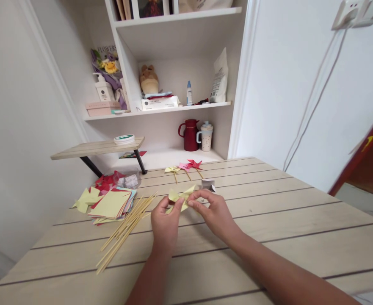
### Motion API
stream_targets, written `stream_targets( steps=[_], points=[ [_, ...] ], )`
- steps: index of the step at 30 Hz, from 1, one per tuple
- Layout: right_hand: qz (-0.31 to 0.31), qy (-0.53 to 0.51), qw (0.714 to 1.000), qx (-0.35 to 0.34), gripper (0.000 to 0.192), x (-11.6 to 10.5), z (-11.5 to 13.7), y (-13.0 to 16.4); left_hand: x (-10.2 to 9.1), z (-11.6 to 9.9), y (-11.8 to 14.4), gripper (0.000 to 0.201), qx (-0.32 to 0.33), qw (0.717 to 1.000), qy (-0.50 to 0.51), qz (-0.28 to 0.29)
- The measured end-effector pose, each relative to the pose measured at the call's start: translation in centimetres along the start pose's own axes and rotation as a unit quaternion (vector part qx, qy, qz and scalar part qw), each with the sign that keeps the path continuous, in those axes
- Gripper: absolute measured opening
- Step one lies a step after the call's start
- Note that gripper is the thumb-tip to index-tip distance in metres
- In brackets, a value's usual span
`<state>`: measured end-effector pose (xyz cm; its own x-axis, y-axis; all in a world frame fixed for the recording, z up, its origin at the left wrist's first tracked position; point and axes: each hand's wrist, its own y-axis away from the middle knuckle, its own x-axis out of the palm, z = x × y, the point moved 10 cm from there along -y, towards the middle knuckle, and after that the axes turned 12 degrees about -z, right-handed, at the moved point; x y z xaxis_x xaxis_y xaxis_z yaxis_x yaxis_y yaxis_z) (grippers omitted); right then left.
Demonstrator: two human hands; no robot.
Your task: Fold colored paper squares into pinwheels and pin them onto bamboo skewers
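Note:
A pale yellow paper pinwheel (183, 195) is held just above the table. My left hand (165, 222) is closed on it, thumb in front and fingers behind. The thumb and forefinger of my right hand (213, 212) pinch together at the pinwheel's middle; anything small between them is hidden. Behind my hands lie a yellow pinwheel (171, 169), a pink pinwheel (185, 166) and a red pinwheel (195, 164), each on a stick. A small open box (208, 185) stands beyond my right hand. Loose wooden sticks (127, 233) lie left of my left hand.
At the left are a stack of coloured paper squares (111, 204), a folded yellow paper piece (87, 199), red paper pieces (106, 182) and a clear plastic container (129, 179). A small raised stand (94, 148) is behind them. A red jug (191, 135) and a cup (206, 137) stand at the back.

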<state>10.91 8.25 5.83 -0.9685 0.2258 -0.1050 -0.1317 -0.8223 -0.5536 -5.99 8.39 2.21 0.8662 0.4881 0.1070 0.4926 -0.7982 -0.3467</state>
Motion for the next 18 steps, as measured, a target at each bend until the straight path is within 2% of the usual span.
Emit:
stream_targets(
  steps=[18],
  points=[
    [-0.014,0.021,1.000,-0.012,0.008,-0.42,0.50,0.04,0.10,-0.84,0.27,0.020,0.021,0.999,-0.027,0.008]
  ],
)
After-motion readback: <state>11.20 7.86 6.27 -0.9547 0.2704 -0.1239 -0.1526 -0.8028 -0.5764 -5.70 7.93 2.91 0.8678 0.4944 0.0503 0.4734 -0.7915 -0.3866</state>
